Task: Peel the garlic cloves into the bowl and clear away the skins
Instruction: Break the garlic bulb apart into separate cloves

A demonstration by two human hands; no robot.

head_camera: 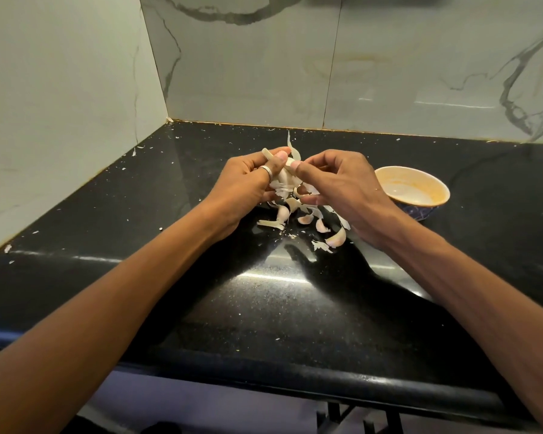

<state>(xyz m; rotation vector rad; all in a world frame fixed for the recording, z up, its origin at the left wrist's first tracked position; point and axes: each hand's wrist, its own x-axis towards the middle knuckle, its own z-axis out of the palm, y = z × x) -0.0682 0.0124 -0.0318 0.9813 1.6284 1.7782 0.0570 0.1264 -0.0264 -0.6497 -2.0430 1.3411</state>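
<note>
Most of the garlic bulb [283, 178] is hidden between the two hands, so only a bit of its white, papery side shows. The left hand [245, 186] has its fingers curled round the bulb and holds it up above the tabletop [264, 311]. The right hand [342, 186] pinches a thin strip of skin [295, 153] that curls upward, pale and dry. A silver ring [265, 170] sits on one left finger.

Under the hands lie loose cloves [336, 238] (plump, curved, a little pink) mixed with torn skins [270, 224], flat and flaky. The right hand hides some, so I cannot count them.

The tabletop is black, shiny stone with tiny specks. The bowl [389, 174] stands just beside the right hand. It is round, creamy orange inside and dark blue outside, and the hand hides a bit of its near side.
</note>
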